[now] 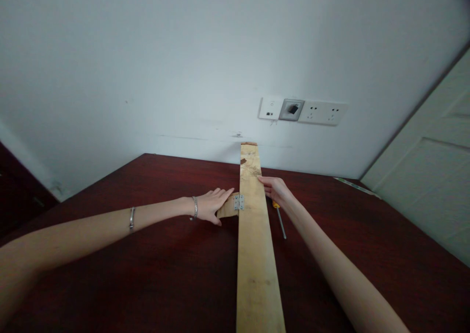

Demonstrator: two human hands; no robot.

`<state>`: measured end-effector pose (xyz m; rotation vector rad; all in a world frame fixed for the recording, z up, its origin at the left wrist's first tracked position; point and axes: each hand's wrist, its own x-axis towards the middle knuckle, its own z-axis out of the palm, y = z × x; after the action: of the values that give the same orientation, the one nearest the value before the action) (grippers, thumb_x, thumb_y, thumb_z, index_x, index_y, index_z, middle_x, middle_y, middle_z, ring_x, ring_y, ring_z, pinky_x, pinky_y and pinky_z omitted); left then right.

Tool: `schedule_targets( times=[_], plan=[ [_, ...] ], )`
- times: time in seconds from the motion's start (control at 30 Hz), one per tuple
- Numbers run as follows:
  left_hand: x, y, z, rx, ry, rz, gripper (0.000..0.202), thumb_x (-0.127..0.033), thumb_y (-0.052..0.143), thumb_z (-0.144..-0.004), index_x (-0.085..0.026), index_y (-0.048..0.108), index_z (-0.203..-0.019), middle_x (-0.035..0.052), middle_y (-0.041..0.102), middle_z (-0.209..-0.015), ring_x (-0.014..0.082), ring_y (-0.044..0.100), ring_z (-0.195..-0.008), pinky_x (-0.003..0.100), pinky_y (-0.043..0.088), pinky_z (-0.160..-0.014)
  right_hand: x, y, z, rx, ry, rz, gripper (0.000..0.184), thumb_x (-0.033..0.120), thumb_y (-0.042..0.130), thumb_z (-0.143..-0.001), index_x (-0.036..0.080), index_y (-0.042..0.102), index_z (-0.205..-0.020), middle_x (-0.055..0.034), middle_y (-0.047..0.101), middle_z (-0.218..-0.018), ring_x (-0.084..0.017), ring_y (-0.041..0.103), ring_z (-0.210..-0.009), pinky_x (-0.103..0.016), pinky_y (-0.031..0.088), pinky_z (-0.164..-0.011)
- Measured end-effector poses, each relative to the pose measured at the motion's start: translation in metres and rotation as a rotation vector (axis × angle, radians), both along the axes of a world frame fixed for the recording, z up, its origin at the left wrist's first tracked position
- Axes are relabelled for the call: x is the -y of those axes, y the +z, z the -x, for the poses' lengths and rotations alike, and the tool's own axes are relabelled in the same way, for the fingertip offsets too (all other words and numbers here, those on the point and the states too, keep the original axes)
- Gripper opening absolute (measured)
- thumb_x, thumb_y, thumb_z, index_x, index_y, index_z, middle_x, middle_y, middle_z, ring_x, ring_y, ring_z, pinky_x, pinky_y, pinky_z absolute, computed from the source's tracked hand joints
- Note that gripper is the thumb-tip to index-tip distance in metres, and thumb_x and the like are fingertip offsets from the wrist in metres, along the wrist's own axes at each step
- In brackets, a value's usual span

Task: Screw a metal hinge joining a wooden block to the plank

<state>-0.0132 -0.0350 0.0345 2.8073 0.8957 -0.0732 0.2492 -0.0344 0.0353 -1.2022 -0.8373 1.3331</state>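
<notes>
A long pale wooden plank (255, 254) runs away from me toward the wall. A small metal hinge (238, 202) lies across the plank's left edge and joins it to a short brown wooden piece (228, 206). My left hand (210, 205) rests against that short piece, its fingers stretched out and its thumb apart on the near side. On the plank's right edge, my right hand (276, 190) has its thumb on top, with the other fingers curled and partly hidden. Just below this hand is a screwdriver (281, 220) with a yellow handle, partly covered.
The dark red tabletop (147, 274) meets a white wall (165, 68) at the back. Sockets and switch plates (323, 113) are set in the wall. A thin pale strip (356, 187) lies at the back right, near a white panelled door (429, 161).
</notes>
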Motion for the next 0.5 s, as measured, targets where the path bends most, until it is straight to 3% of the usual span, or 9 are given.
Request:
schedule_targets(
  times=[0.13,0.23,0.3,0.37,0.43,0.5],
  plan=[
    [-0.021,0.009,0.002,-0.020,-0.084,0.042,0.130,-0.063,0.078,-0.048,-0.007,0.015,-0.148,0.0273,0.034,-0.142,0.0429,0.031,-0.129,0.054,0.031,-0.103,0.001,0.001,0.001,-0.006,-0.006,-0.001,0.011,0.016,0.069,-0.074,0.011,0.072,-0.083,-0.0085,0.075,-0.072,-0.015,0.068,-0.060,-0.023,0.055,-0.060],
    [-0.053,0.034,-0.003,-0.038,-0.131,0.030,0.127,-0.067,0.077,-0.044,-0.008,0.027,-0.145,0.0271,0.034,-0.144,0.0427,0.030,-0.131,0.053,0.031,-0.103,0.001,0.001,0.002,-0.009,-0.008,0.002,0.010,0.017,0.068,-0.074,0.011,0.071,-0.081,-0.0085,0.074,-0.071,-0.015,0.068,-0.059,-0.023,0.054,-0.059],
    [-0.075,0.057,-0.014,-0.027,-0.098,-0.056,0.119,-0.058,0.080,-0.047,-0.010,0.030,-0.144,0.0259,0.033,-0.146,0.0416,0.028,-0.133,0.052,0.029,-0.105,0.002,0.001,0.003,-0.010,-0.009,0.003,0.009,0.017,0.068,-0.074,0.011,0.072,-0.081,-0.0082,0.075,-0.071,-0.015,0.068,-0.059,-0.023,0.055,-0.060],
    [-0.093,0.077,-0.032,-0.017,-0.065,-0.238,0.110,-0.037,0.081,-0.051,-0.013,0.029,-0.145,0.0233,0.028,-0.150,0.0396,0.023,-0.137,0.053,0.022,-0.108,0.002,0.001,0.003,-0.010,-0.005,0.001,0.011,0.016,0.068,-0.074,0.011,0.072,-0.082,-0.0082,0.075,-0.072,-0.015,0.069,-0.061,-0.023,0.055,-0.061],
    [-0.106,0.090,-0.054,-0.048,-0.111,-0.397,0.102,-0.016,0.074,-0.055,-0.018,0.027,-0.146,0.0202,0.025,-0.153,0.0358,0.021,-0.139,0.054,0.017,-0.109,0.003,0.001,0.004,-0.010,0.000,-0.003,0.012,0.016,0.068,-0.073,0.011,0.073,-0.082,-0.0082,0.075,-0.073,-0.015,0.069,-0.061,-0.023,0.055,-0.061],
    [-0.113,0.096,-0.076,-0.100,-0.214,-0.446,0.102,-0.004,0.068,-0.052,-0.020,0.030,-0.145,0.0178,0.027,-0.153,0.0334,0.023,-0.139,0.052,0.016,-0.110,0.004,0.000,0.004,-0.010,0.002,-0.006,0.012,0.017,0.069,-0.072,0.011,0.073,-0.082,-0.0081,0.075,-0.073,-0.015,0.069,-0.061,-0.022,0.054,-0.060]
  ],
)
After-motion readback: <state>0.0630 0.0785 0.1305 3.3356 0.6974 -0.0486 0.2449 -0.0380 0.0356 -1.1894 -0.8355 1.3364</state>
